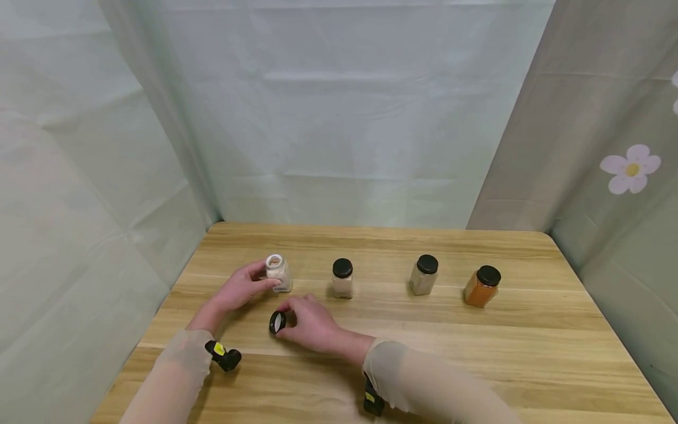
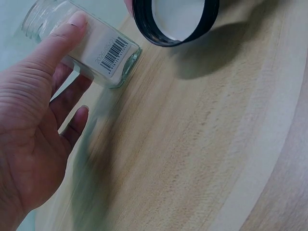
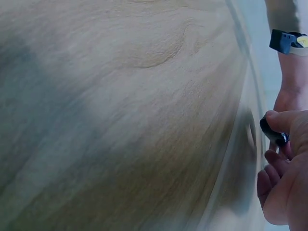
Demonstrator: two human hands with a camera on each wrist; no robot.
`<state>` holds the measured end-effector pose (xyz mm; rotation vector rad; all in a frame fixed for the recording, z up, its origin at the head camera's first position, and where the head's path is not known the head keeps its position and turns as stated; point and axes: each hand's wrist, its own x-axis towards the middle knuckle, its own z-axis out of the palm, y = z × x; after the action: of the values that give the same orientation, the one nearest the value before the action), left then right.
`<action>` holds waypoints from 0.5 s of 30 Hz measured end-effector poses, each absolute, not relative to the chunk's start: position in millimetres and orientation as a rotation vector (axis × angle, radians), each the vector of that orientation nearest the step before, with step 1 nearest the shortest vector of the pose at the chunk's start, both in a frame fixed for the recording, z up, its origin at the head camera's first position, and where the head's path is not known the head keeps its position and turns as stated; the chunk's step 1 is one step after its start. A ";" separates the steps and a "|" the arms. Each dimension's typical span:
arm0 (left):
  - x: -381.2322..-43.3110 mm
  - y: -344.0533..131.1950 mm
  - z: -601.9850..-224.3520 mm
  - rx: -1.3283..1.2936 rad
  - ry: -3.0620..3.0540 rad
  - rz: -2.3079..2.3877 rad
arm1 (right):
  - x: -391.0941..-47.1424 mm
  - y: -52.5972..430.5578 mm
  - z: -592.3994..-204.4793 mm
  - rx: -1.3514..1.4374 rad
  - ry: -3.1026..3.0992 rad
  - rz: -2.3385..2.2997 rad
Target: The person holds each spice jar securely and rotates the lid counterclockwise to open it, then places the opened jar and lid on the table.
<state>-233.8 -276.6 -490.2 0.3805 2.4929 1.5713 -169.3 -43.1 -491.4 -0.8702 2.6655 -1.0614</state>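
Observation:
In the head view my left hand (image 1: 245, 287) grips an uncapped glass spice jar (image 1: 278, 273) at the table's left. Pale powder shows inside it, and in the left wrist view a barcode label (image 2: 113, 54) faces the camera, with the thumb across the glass. My right hand (image 1: 313, 323) pinches a black screw lid (image 1: 277, 323) by its rim, in front of the jar and nearer to me. The lid is tipped on edge, its white inner liner (image 2: 178, 17) facing left. In the right wrist view, thumb and fingers hold the dark lid (image 3: 274, 132).
Right of the open jar stand a black-capped jar of pale powder (image 1: 342, 279), another with greyish powder (image 1: 424, 275) and one with orange powder (image 1: 482, 287). The wooden table (image 1: 529, 353) backs onto a pale curtain (image 1: 349, 118).

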 end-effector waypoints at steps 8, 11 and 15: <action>-234.2 -277.7 -490.7 0.368 2.510 1.540 | -169.3 -44.8 -489.4 -0.844 2.725 -0.989; -234.9 -278.3 -491.7 0.368 2.513 1.532 | -169.8 -45.0 -491.4 -0.842 2.747 -0.956; -234.9 -278.6 -492.0 0.374 2.524 1.524 | -170.1 -45.8 -494.8 -0.857 2.778 -0.912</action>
<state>-234.9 -278.6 -492.0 0.3743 2.5235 1.5242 -170.1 -45.8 -494.8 -0.8572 2.7778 -0.9117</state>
